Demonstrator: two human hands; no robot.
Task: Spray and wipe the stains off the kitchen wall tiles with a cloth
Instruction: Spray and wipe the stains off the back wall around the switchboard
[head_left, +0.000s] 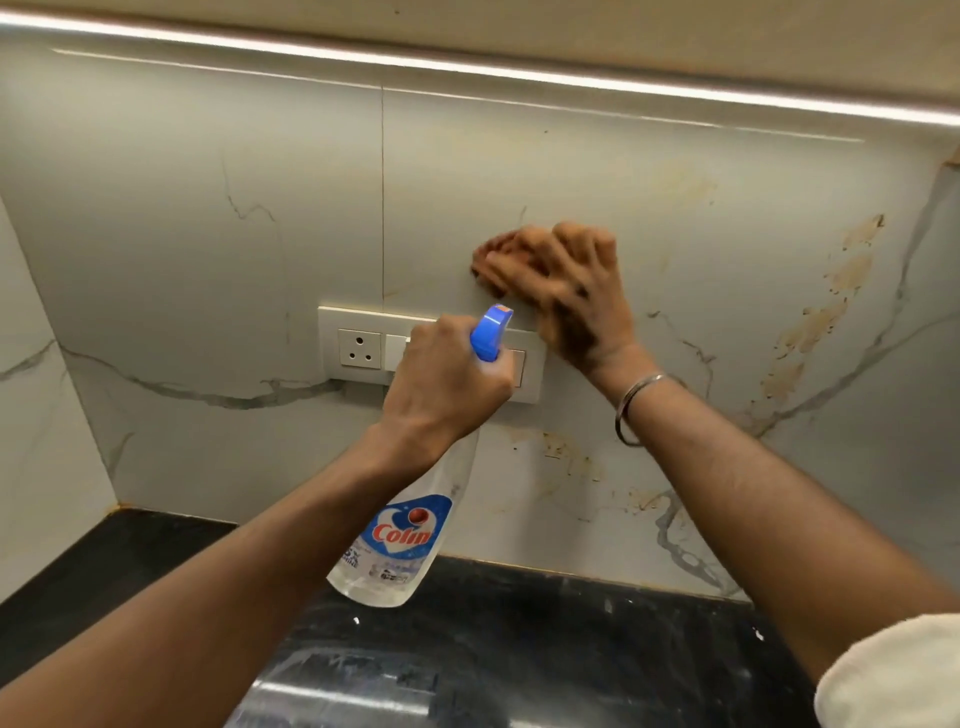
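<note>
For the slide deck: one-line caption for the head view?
Right hand wipes stained wall tiles with brown cloth; left hand holds Colin spray bottle.

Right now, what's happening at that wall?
A person is cleaning a marble-look tiled wall. The right hand presses a brownish cloth against the tile just above the switch and socket plate, blurred as if mid-wipe. The left hand grips a Colin spray bottle by its blue trigger head. Yellow-brown stains remain to the right and below.
</note>
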